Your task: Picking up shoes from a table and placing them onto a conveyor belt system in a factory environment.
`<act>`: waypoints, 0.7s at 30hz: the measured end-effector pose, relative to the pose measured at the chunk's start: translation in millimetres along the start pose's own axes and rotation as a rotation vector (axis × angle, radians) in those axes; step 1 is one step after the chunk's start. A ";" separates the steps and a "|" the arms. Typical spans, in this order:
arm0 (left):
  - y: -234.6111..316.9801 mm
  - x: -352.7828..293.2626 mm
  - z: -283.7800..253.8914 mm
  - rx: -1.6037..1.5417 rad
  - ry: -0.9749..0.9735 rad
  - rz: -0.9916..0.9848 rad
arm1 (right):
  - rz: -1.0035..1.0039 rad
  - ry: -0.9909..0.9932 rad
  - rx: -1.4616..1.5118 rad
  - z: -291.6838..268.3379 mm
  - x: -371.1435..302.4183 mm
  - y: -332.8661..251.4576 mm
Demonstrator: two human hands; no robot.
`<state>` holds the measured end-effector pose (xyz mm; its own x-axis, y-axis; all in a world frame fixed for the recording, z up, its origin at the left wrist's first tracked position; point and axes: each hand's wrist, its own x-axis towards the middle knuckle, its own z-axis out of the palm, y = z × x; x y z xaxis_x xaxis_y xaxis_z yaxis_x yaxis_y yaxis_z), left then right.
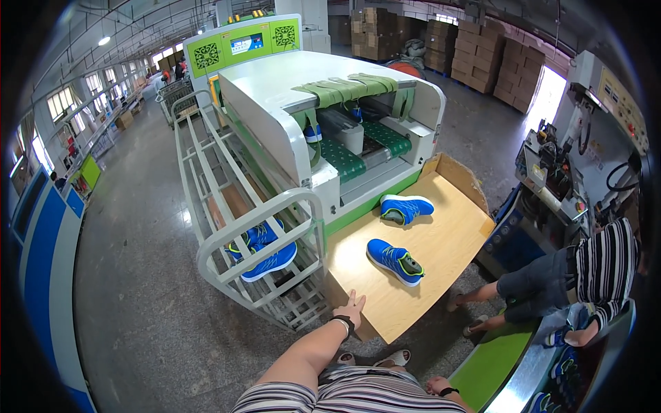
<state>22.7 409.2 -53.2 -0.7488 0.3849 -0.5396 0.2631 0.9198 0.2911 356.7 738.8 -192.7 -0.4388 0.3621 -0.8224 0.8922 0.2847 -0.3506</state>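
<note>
My left hand [351, 311] rests on the near left edge of a wood-topped table [351, 258], fingers stretched out and holding nothing. On the tabletop lie two blue sneakers with white soles. The nearer sneaker [395, 261] is a short way beyond my left hand, and the farther sneaker [406, 209] is close to the machine. Low beside my body hangs my right hand [438, 385], its fingers loosely curled with nothing visible in them. More blue sneakers [268, 261] sit on a metal rack [206, 255] left of the table.
A white and green conveyor machine [275, 82] stands behind the table, with green belts [342, 160] and sneakers inside its opening. At the right, a co-worker in a striped shirt [609, 265] handles sneakers by a green-sided bench [496, 365]. Stacked cartons [475, 55] stand far back.
</note>
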 end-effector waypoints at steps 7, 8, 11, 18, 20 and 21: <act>1.4 -2.0 -1.8 0.013 0.016 0.002 | -0.043 -0.013 0.052 2.6 18.0 14.0; 0.5 -1.5 -0.4 0.011 0.021 0.002 | -0.045 -0.018 0.055 2.2 17.7 14.3; -0.2 0.6 1.3 0.014 0.027 0.004 | -0.024 -0.032 0.104 2.2 18.1 17.5; -1.2 -1.3 1.1 0.015 0.023 -0.002 | 0.004 -0.004 0.038 -2.7 -23.4 -16.2; 2.9 -3.0 -0.4 0.002 0.033 -0.022 | 0.011 -0.002 0.069 -1.7 -19.1 -11.6; 3.6 -2.4 -0.4 0.003 0.034 -0.020 | 0.017 -0.003 0.098 -0.8 -15.5 -8.9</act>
<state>25.2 411.6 -50.5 -0.7740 0.3634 -0.5185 0.2494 0.9277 0.2780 355.5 731.3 -176.5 -0.4232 0.3631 -0.8301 0.9058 0.1899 -0.3787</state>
